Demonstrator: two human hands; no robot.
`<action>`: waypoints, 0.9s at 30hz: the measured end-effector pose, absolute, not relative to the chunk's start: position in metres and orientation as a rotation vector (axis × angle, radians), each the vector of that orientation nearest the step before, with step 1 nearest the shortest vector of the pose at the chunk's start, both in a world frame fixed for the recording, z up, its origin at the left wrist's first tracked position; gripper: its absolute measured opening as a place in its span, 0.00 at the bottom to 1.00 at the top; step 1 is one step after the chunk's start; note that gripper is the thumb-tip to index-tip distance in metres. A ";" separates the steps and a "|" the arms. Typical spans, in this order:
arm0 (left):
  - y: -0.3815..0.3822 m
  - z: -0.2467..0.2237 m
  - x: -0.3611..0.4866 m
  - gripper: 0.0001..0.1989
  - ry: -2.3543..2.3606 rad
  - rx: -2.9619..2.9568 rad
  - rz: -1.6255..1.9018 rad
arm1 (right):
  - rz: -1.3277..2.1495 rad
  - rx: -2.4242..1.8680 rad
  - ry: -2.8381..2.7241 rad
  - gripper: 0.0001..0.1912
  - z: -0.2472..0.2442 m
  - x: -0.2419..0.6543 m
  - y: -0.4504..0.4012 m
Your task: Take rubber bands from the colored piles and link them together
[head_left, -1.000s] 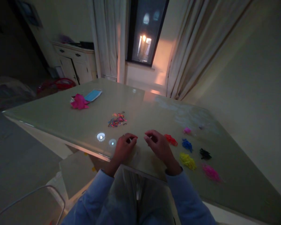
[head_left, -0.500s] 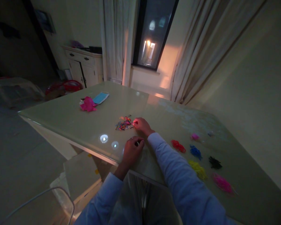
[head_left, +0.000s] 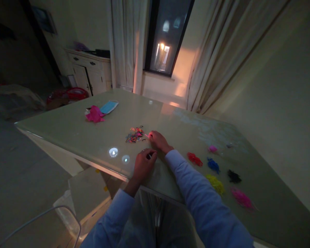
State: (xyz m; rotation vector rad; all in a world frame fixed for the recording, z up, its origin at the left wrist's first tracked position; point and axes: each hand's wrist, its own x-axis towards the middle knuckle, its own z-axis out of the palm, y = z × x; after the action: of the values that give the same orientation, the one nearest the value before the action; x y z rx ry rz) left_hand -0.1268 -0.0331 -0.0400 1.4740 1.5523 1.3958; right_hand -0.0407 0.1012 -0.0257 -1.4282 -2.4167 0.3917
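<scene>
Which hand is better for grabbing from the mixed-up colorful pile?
Probably the right hand: it is close beside the colorful pile, while the left hand is farther away from it.

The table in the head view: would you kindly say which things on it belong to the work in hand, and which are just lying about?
Apparently in use:
mixed heap, beside the right hand
red heap, blue heap, yellow heap, black heap, pink heap

Probably lying about:
blue face mask
crumpled pink item
small pink lump beyond the blue heap (unsure)
</scene>
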 end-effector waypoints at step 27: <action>-0.036 -0.036 -0.131 0.17 1.585 1.381 1.357 | 1.191 -1.032 -1.120 0.17 0.028 0.072 -0.053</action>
State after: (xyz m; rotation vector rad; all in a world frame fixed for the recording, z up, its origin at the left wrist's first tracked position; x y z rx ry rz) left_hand -0.1313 -0.0363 -0.0364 1.3809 1.5853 1.3565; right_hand 0.0724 -0.0530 0.0277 -1.0316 -1.1198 1.1913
